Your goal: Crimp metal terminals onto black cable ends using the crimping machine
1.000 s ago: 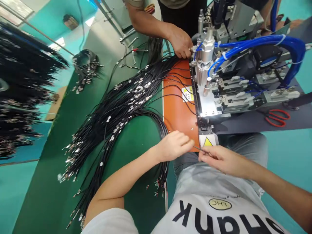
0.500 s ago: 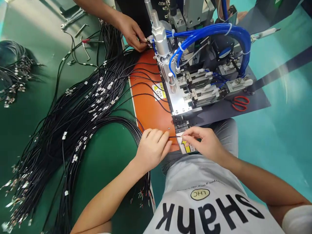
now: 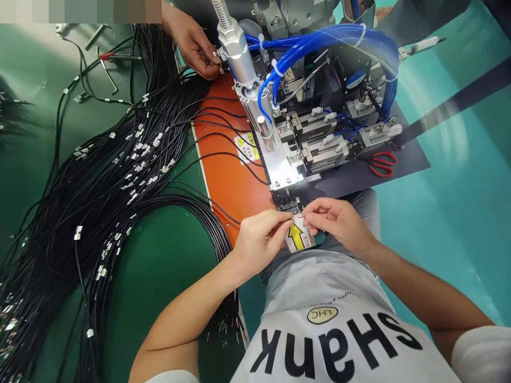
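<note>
My left hand [image 3: 261,236] pinches a black cable [image 3: 221,211] close to its stripped end, over the near corner of the orange plate [image 3: 239,186]. Thin pale wire ends [image 3: 297,216] stick out beyond those fingertips. Thumb and forefinger of my right hand [image 3: 335,221] are closed on the tips of these wires. Just below the wires is a white label with a yellow arrow [image 3: 296,238]. Right beyond my hands stands a metal machine [image 3: 279,170], and several black cables [image 3: 223,135] run across the orange plate into its edge.
A large bundle of black cables [image 3: 120,159] with white tags covers the green table [image 3: 159,276]. A co-worker's hand [image 3: 195,48] touches a fitting at the machine's far side. Thick blue hoses [image 3: 319,45] arch over the machine. Red-handled scissors [image 3: 382,164] lie on the grey sheet.
My left hand has slid along the cable toward its end, closer to my right hand. The wire ends now show between my fingertips. The view has shifted a little.
</note>
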